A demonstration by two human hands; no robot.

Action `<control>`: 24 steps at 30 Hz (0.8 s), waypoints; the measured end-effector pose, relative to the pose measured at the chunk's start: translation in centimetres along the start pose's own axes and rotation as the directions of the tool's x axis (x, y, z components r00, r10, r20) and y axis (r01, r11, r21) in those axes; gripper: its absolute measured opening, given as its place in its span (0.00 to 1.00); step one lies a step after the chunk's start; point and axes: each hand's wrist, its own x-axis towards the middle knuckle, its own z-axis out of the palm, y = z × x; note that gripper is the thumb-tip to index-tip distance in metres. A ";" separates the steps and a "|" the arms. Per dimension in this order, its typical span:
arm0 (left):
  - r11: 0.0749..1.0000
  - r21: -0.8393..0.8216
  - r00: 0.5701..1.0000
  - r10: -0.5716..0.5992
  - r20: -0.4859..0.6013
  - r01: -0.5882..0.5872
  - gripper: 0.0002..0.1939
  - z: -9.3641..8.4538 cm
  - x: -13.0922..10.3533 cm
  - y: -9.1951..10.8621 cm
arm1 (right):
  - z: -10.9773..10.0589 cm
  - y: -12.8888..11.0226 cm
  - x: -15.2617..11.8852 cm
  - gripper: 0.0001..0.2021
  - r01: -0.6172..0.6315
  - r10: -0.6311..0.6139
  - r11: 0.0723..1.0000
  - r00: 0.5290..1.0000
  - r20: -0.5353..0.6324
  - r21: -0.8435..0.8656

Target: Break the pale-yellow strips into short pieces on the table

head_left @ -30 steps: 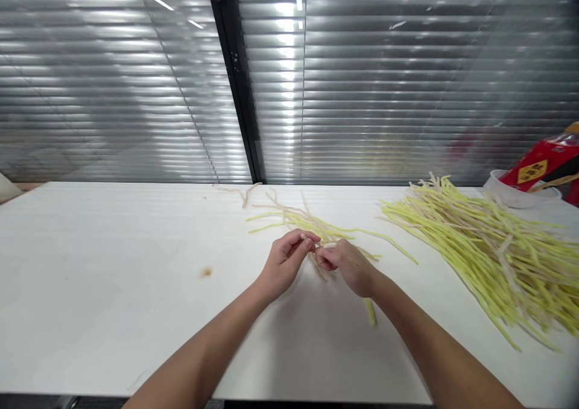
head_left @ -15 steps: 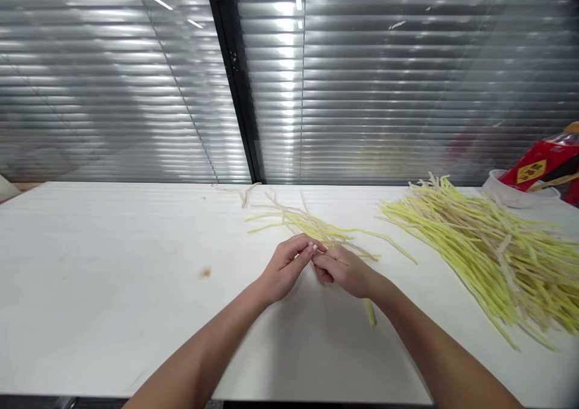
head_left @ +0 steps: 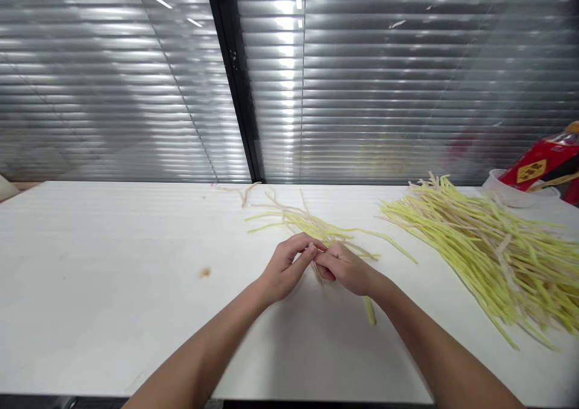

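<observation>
Observed at left hand [head_left: 283, 270] and right hand [head_left: 348, 270]: brought together, touching at the fingertips, over white table [head_left: 113, 312]. Compared with half a second and a second earlier: lost sight of the small pale bit formerly showing between the fingertips; closed up the slight gap between the hands. Judged from this: close fingertip work on something small, likely a strand end, now covered.

Left hand: bent, with thumb and forefinger drawn to the right hand. Right hand: curled in, knuckles up. Cannot tell whether gripping anything in either; hidden by the fingers.

Located just beyond and partly under both hands: loose yellow and pale strands [head_left: 312, 219], unshifted. Seen just below the fingertips: pale strand ends [head_left: 317, 273]; cannot tell if held or lying. Found near the right wrist, on the near side: short yellow piece [head_left: 370, 310]. Noted well apart, right of right hand: large strand pile [head_left: 488, 252], with clear container [head_left: 513, 196] and red-labelled bottle [head_left: 538, 158] farther beyond.
</observation>
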 end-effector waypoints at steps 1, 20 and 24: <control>1.000 -0.004 1.000 0.001 -0.001 -0.001 0.13 0.0 0.0 0.0 | 0.0 0.0 0.0 0.22 0.001 -0.001 1.000 1.000 0.001 0.007; 0.984 -0.171 0.984 -0.075 -0.164 0.047 0.13 0.1 0.2 -0.6 | -0.2 -0.7 -0.3 0.22 0.099 -0.101 0.994 0.994 -0.035 -0.052; 0.911 -0.403 0.909 -0.238 -0.342 0.087 0.13 0.1 0.6 -1.3 | 0.2 -1.0 -0.4 0.16 0.175 -0.190 0.980 0.967 -0.172 -0.097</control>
